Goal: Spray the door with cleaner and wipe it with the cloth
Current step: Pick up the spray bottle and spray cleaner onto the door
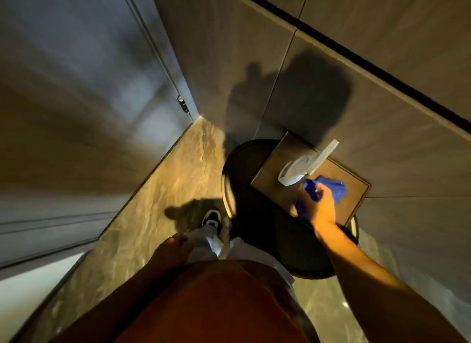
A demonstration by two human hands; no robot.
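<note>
Head camera looks steeply down on a person standing in a dim corner, where a grey door with a small hinge fills the left side and meets a tiled wall. Beside the wall stands a round black stand carrying a square brown tabletop. On that tabletop a white spray bottle sits near the far edge, its nozzle angled up toward the wall, and a blue cloth lies bunched just beside it toward the right edge. The right hand, arm stretched forward, is closed over the near side of the cloth, fingers curled into the fabric. The left hand hangs low against the person's light trousers, blurred and in shadow, holding nothing that shows; how far its fingers are spread cannot be told. A black-and-white shoe rests on the glossy stone floor near the foot of the stand.
</note>
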